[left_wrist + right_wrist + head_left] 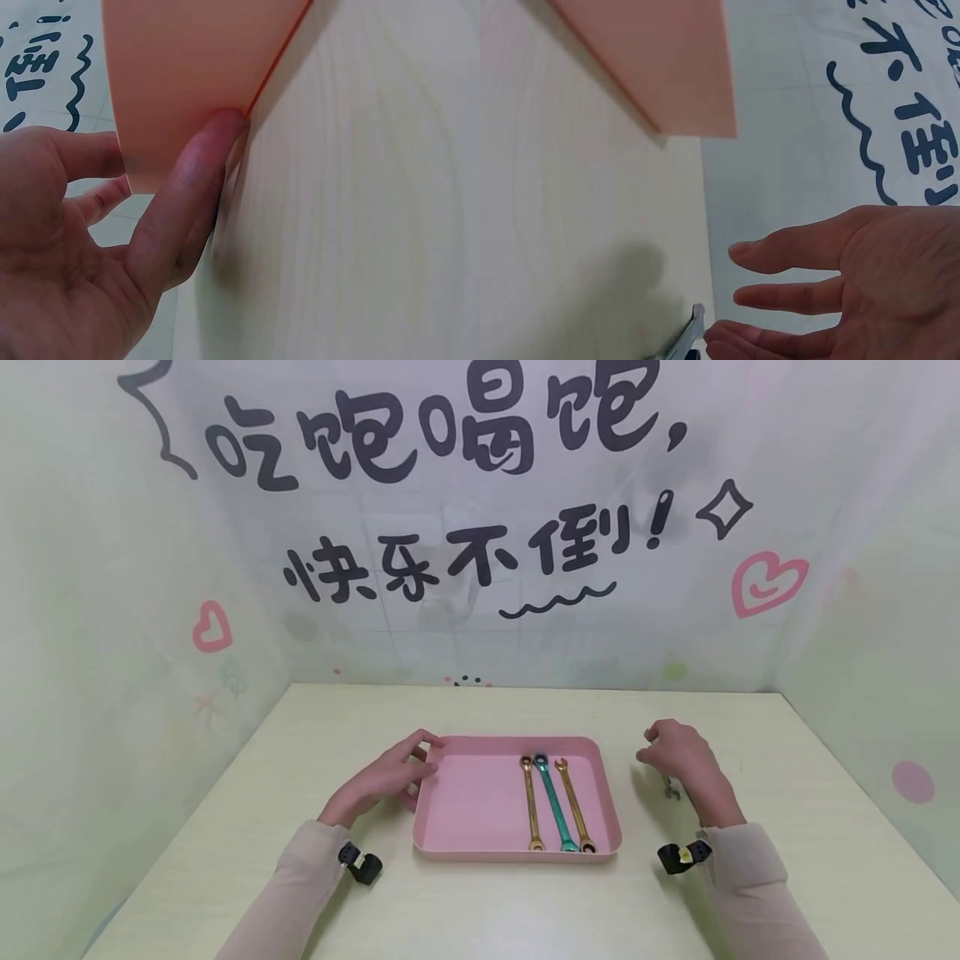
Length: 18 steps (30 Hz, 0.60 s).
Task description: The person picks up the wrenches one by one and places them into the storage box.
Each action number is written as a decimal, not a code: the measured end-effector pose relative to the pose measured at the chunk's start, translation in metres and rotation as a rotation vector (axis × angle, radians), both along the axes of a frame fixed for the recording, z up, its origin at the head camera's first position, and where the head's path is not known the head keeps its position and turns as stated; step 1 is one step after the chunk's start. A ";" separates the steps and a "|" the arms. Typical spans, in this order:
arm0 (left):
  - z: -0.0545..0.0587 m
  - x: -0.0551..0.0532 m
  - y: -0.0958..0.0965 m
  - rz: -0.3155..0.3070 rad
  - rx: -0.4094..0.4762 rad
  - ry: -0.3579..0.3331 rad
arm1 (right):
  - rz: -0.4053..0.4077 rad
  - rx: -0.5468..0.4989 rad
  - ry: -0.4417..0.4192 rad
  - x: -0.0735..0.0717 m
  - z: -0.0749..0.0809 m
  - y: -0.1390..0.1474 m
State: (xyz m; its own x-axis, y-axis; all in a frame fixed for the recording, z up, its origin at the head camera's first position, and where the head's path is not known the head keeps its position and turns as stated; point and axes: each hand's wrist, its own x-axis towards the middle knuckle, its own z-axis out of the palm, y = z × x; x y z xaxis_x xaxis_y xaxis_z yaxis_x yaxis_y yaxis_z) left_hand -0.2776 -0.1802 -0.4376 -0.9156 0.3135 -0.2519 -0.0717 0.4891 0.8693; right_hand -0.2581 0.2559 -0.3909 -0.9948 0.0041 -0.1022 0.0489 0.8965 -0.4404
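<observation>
"Pink tray [472,802], flat on the counter [525,914], near its middle. What's touching it?"

"The left hand [382,778]. It has a narrow hold on the left wall near the far corner, one finger reaching onto the rim. From the left wrist view, a fingertip presses the outside of that wall, low down."

"And the right hand [681,753]?"

"Above the counter, beyond the tray's right side. Its fingers point down, loosely parted, with gaps between them. Beneath shows one end of a silver tool [672,791], mostly hidden by the hand. I can't tell whether a fingertip touches it."

"Any writing you can read?"

"On the backdrop [525,652], yes: big dark characters [483,556], 吃饱喝饱, and below them 快乐不倒! A wavy line [558,602] runs under the second row."

"Count things for me."

"One tray. Three wrenches in its right half: two golden wrenches [532,802] with one teal wrench [554,802] between them, all running from far side to near. One silver tool outside. Two pink hearts [768,585] on the backdrop. Two black wrist devices [366,867], one by each rolled cuff [746,856]."
</observation>
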 end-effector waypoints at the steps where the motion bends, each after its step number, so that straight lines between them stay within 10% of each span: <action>1: 0.000 0.000 0.000 0.000 -0.001 0.000 | -0.008 0.008 -0.015 0.000 -0.001 0.002; 18: 0.002 0.001 0.000 -0.006 0.003 0.002 | -0.072 0.004 -0.034 -0.001 -0.022 0.015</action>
State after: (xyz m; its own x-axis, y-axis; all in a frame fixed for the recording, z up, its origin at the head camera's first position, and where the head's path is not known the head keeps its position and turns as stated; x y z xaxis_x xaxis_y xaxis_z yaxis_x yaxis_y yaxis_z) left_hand -0.2766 -0.1801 -0.4358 -0.9142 0.3195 -0.2492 -0.0674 0.4865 0.8711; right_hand -0.2588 0.2711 -0.4130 -0.9877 0.0763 -0.1362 0.1287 0.8916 -0.4342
